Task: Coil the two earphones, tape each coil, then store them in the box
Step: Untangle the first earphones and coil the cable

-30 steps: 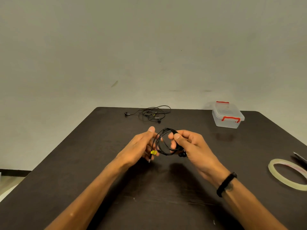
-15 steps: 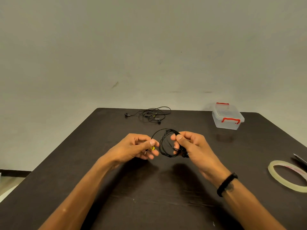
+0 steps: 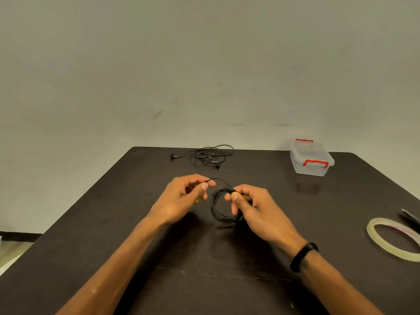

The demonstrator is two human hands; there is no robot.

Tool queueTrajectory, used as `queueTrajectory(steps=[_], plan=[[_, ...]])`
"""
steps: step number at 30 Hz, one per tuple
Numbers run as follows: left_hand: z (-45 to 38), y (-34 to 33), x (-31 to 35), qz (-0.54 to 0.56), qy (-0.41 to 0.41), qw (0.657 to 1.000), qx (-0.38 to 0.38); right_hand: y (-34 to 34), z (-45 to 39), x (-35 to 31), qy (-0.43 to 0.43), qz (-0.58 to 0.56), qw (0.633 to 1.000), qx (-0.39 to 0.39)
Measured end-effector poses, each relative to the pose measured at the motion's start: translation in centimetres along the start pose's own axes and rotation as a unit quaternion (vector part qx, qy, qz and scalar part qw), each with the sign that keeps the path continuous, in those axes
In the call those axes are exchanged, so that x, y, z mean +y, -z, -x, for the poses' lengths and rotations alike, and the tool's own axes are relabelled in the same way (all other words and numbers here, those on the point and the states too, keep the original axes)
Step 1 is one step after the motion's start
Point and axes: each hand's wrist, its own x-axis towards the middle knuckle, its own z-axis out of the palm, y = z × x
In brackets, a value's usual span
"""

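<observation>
Table [image 3: 113,223]: dark, matte; landmark for all entries below.

Coil [image 3: 223,206]: black earphone cable, looped several turns, held above table centre. Pinched at upper right edge between thumb and forefinger of right hand [image 3: 256,208], remaining fingers curled behind the loops. Lower part of coil hanging free, just above the tabletop; whether touching it, cannot tell.

Loose strand: running from top of coil up and left in a shallow arc to left hand [image 3: 181,196]. Pinched there between thumb and forefinger, other fingers curled in. Small yellow tag [image 3: 195,201] showing beneath that hand.

Second earphone [image 3: 206,155]: black, uncoiled, lying in a loose tangle at far edge of table, left of centre. One earbud stretched out to the left of the tangle.

Box [image 3: 311,160]: clear plastic, lid on, red latches at both ends, at far right corner of table, well apart from both hands.

Tape [image 3: 391,239]: translucent roll lying flat at right edge of table, partly cut off by the frame.

Wristband [image 3: 303,256]: black, on right wrist.

Wall [image 3: 204,64]: plain, pale, behind table.
</observation>
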Motion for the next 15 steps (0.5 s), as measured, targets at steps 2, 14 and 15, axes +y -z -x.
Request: queueTrajectory(steps=[2, 14, 15], plan=[[0.1, -0.4, -0.4, -0.097, -0.04, 0.994, 0.035, -0.2, -0.1, -0.1, 0.004, -0.037, 0.999, -0.017], [1.1, -2.9, 1.2, 0.262, 0.145, 0.95, -0.084, -0.6, 0.4, 0.1, 0.057, 0.072, 0.993, 0.069], [1.1, -2.8, 1.3, 0.29, 0.173, 0.937, -0.093, -0.7, 0.4, 0.1, 0.061, 0.086, 0.991, 0.08]])
